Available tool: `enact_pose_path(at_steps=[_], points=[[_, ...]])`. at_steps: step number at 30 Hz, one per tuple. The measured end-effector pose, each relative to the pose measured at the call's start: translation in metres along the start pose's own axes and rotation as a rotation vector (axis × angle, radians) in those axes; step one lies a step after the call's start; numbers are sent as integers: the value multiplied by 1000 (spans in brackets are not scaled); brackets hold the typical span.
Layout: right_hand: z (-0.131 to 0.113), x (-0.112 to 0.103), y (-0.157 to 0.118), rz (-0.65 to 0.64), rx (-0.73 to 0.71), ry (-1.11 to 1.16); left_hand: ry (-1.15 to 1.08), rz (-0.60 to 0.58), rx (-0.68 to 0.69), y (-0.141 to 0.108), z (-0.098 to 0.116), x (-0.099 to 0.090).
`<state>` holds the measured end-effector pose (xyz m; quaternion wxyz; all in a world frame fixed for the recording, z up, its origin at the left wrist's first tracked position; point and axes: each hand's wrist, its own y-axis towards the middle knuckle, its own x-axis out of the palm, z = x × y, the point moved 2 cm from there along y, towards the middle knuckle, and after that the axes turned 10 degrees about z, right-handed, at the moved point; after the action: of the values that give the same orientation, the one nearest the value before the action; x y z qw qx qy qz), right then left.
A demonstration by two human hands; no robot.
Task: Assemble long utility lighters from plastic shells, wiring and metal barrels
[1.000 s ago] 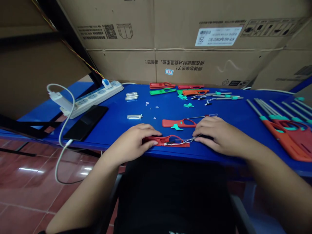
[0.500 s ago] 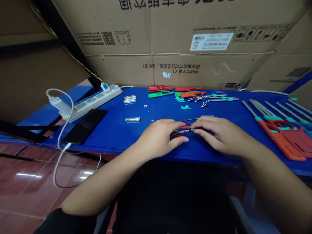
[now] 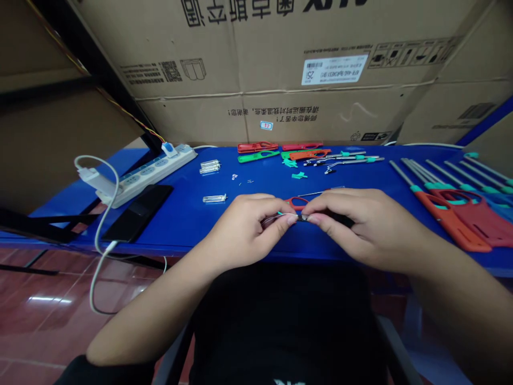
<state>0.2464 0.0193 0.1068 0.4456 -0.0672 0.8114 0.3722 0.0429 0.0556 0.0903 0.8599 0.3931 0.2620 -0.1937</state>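
My left hand (image 3: 248,230) and my right hand (image 3: 358,219) meet near the front of the blue table, fingertips pinched. Between them is a small black part with thin white wires (image 3: 301,217); the left thumb and fingers grip its wired end and the right ones its other end. Just behind the fingertips lies a red lighter casing (image 3: 295,203), mostly covered by my hands. A thin metal screwdriver-like rod (image 3: 310,193) rests beyond it, partly behind the right hand. Further back are several metal tubes with white wires and black ends (image 3: 336,163).
Red, orange and green casing halves (image 3: 258,156) line the back, near teal clips (image 3: 298,175). Clear fuel tubes (image 3: 214,198) and tiny pieces (image 3: 234,176) lie left. Long lighters (image 3: 452,219) crowd the right. A phone (image 3: 138,214) and power strip (image 3: 154,174) sit far left, before a cardboard box (image 3: 276,53).
My left thumb and fingers have closed onto the black part, where they were apart before. Both hands have drawn closer together. The view has shifted slightly.
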Motion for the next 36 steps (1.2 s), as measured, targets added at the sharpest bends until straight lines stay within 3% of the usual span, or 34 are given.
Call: enact_pose_path(at_steps=[7, 11, 20, 24, 28, 36], points=[[-11, 13, -3, 92, 7, 22, -309, -108, -348, -6, -10, -1], [-9, 20, -1, 95, 47, 45, -341, -99, -405, -7, -16, 2], [25, 38, 20, 40, 222, 227, -33, -84, -294, 8, -35, 7], [43, 50, 20, -46, 206, 229, 53, -112, -247, 3, -44, 13], [55, 58, 15, -160, 203, 246, 151, -112, -103, -3, -47, 17], [60, 57, 11, -247, 122, 232, 146, -118, -8, -7, -56, 25]])
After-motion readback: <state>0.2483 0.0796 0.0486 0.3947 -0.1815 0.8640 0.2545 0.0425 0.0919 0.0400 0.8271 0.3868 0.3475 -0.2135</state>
